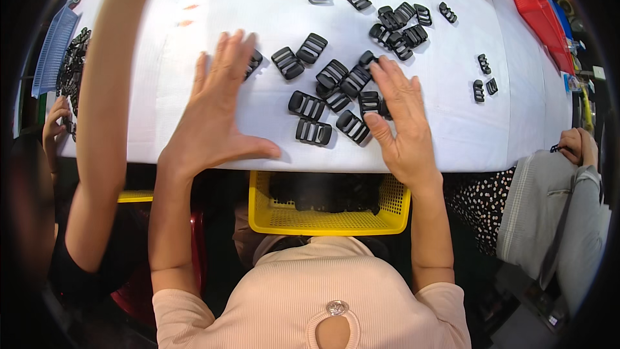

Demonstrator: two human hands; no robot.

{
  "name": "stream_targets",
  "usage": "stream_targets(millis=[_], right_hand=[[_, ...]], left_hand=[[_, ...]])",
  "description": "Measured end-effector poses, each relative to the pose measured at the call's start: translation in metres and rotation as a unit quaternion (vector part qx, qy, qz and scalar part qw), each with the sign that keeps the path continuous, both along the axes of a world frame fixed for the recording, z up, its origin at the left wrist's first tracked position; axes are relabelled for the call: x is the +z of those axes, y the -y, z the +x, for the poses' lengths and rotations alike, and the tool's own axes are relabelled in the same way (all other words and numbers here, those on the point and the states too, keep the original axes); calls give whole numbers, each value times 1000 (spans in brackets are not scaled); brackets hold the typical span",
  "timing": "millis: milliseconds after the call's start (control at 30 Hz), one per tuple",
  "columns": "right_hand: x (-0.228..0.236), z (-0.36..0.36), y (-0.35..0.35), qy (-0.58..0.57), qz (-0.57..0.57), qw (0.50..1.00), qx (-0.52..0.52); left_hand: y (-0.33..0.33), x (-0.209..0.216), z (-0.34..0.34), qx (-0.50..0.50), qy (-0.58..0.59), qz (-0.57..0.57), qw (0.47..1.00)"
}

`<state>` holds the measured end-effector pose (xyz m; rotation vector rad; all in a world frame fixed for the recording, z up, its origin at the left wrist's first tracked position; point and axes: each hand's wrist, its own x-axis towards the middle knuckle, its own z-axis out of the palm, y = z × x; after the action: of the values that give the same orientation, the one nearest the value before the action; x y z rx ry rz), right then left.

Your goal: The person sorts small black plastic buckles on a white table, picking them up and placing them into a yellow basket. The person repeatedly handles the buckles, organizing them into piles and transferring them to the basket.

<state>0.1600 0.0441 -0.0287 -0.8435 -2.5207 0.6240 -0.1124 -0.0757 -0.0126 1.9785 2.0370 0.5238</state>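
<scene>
Both of my hands hover over or rest on the white tabletop, either side of a loose group of black plastic strap buckles [309,105]. My left hand [223,106] is spread with the thumb out to the right, its fingertips beside a buckle [254,63] that they partly hide. On the other side of the group, my right hand [403,123] has its fingers stretched forward, partly covering several buckles [371,101] at its left edge. Whether it touches them I cannot tell. Neither hand grips anything.
Below the table edge, a yellow plastic basket [329,225] holds dark pieces. More buckles lie farther off [400,29] and at the right [479,90]. A co-worker's arm [106,90] reaches across at left. Another person's hands [578,147] are at far right, near a red tray [541,16].
</scene>
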Motion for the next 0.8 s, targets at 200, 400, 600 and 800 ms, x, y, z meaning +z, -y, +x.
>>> stream_targets(millis=[200, 400, 600, 800], right_hand=[[-3, -1, -3, -159, -68, 979, -106], [5, -3, -13, -134, -10, 987, -87], [21, -17, -54, -11, 43, 996, 76], [34, -20, -74, 58, 18, 991, 117]], left_hand=[[-18, 1, 6, -17, 7, -8, 1000], [-17, -5, 6, -20, 10, 13, 1000], [-17, -5, 5, -16, 7, -5, 1000], [-20, 2, 8, -17, 9, -29, 999]])
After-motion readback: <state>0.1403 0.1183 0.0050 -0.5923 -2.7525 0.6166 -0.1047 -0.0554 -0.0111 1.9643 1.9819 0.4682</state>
